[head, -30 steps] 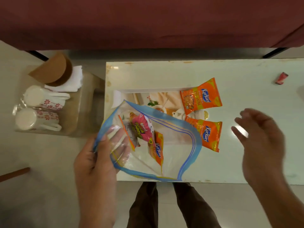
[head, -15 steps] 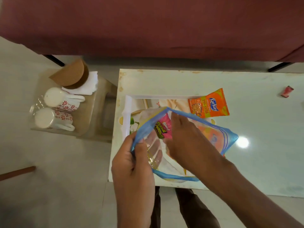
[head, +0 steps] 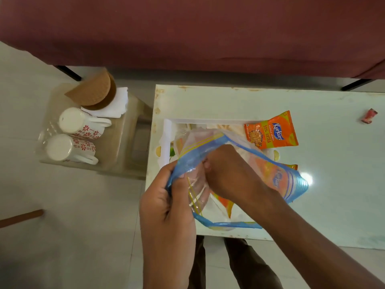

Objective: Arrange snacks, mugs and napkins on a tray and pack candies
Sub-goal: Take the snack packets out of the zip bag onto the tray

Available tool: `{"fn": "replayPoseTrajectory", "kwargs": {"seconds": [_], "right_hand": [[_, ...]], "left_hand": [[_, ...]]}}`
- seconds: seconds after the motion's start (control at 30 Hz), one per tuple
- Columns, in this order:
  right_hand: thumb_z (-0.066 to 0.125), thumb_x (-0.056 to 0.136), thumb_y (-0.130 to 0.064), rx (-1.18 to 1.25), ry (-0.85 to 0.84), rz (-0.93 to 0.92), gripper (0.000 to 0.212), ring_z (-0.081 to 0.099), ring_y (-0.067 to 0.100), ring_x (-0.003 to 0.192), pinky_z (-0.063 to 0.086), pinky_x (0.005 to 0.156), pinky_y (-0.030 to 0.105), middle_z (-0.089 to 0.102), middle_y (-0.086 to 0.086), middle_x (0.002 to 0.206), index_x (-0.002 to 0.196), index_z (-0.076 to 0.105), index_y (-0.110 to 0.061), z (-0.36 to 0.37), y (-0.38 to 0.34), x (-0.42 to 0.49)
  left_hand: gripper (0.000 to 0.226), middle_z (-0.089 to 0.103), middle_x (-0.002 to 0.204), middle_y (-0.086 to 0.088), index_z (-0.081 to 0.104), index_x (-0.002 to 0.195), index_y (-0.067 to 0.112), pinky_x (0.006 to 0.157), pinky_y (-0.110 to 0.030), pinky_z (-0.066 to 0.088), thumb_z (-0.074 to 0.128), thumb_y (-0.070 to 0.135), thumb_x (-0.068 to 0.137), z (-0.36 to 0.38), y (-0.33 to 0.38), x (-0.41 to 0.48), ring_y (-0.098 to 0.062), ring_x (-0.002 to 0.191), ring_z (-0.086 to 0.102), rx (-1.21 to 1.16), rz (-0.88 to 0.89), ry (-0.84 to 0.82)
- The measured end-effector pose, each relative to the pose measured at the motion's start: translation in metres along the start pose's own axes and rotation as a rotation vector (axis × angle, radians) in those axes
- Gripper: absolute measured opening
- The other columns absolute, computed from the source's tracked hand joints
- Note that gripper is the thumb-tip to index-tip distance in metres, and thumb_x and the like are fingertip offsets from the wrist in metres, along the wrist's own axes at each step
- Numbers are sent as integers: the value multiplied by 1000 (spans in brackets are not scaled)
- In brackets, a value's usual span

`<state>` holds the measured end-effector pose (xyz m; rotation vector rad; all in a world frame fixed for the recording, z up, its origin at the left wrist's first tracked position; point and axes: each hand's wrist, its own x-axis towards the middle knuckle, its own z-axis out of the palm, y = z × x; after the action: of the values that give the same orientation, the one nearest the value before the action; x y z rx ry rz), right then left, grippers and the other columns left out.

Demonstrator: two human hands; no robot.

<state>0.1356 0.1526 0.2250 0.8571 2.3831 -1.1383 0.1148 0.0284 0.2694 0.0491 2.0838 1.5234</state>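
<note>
Left hand [head: 166, 207] pinches blue rim of zip bag [head: 291, 182], fingers closed on film. Right hand [head: 227, 174] reaches into bag mouth; fingers hidden, grip unknown. Bag held over tray [head: 166, 130] on table [head: 333, 205]. Judgement: film limp, slick, light; hold at stiffer zip edge. Snack packet [head: 270, 132] on tray: crinkly, crushable. Mugs [head: 77, 138] on side stool, well apart, breakable.

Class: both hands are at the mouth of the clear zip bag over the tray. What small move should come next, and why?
Probably draw the right hand out of the clear blue-rimmed zip bag with a packet. The left hand pinches the rim open, the right hand's fingers reach inside, and only one orange Kurkure snack packet lies clear on the white tray.
</note>
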Motion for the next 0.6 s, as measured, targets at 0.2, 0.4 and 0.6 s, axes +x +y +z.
{"fn": "replayPoseTrajectory", "kwargs": {"seconds": [0.2,0.4,0.6], "right_hand": [[38,100,-1,-131,-306,70,37,45,14,75,31,55,5,41,0,74,67,44,-14,11,-9,8],[35,103,-2,-85,-239,-17,31,53,38,109,31,73,26,57,18,92,127,50,12,24,-17,13],[47,99,-33,65,176,-223,7,58,15,72,48,60,30,59,-7,77,94,48,-29,1,-29,-36]], "left_hand": [[38,77,86,11,75,86,55,78,-45,59,49,26,85,-14,-7,1,-12,85,74,-20,-9,-69],[26,79,91,4,77,89,45,77,-43,58,62,24,88,-28,-17,3,-24,92,75,-69,-78,17],[26,80,87,2,77,93,27,66,-33,64,56,14,98,-49,-12,18,-16,81,77,-163,-76,136]]}}
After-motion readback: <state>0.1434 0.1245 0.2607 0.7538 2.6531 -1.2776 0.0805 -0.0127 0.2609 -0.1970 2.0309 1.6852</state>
